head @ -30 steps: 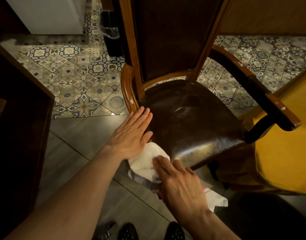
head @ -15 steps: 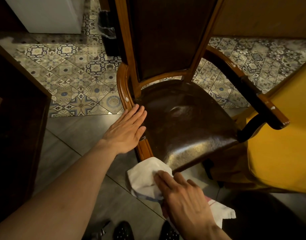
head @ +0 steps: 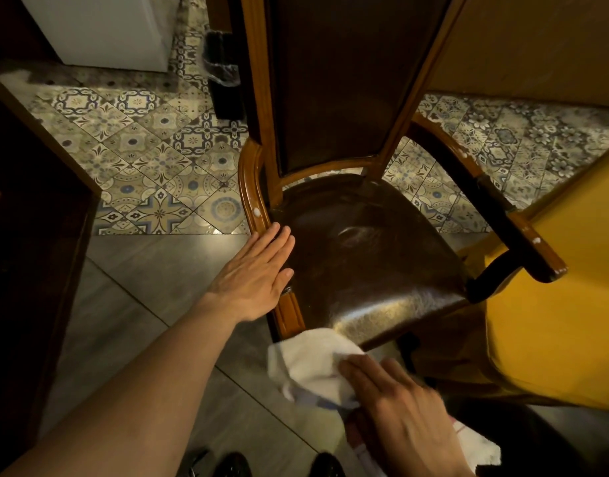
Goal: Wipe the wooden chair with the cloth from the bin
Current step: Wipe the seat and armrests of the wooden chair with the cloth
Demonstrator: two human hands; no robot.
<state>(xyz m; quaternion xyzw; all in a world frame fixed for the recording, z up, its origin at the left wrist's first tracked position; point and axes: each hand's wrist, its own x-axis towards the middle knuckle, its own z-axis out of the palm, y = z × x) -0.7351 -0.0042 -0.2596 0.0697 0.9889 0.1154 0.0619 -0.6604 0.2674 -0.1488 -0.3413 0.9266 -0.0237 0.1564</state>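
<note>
The wooden chair point(head: 365, 256) stands in front of me, with a dark glossy seat, a tall dark back and curved orange-brown arms. My left hand point(head: 254, 277) lies flat, fingers together, on the seat's left edge beside the left arm. My right hand point(head: 399, 418) presses a white cloth point(head: 306, 366) against the seat's front left corner, just below the rim. One end of the cloth hangs out behind my right hand at the lower right.
A black bin point(head: 223, 74) with a plastic liner stands on the patterned tile floor behind the chair. A dark wooden cabinet point(head: 37, 235) fills the left. A yellow chair point(head: 554, 321) sits close at the right. My shoes point(head: 234, 464) show at the bottom.
My right hand has slid the cloth down from under my left hand to the seat's front corner. The left hand stayed flat on the seat's left edge.
</note>
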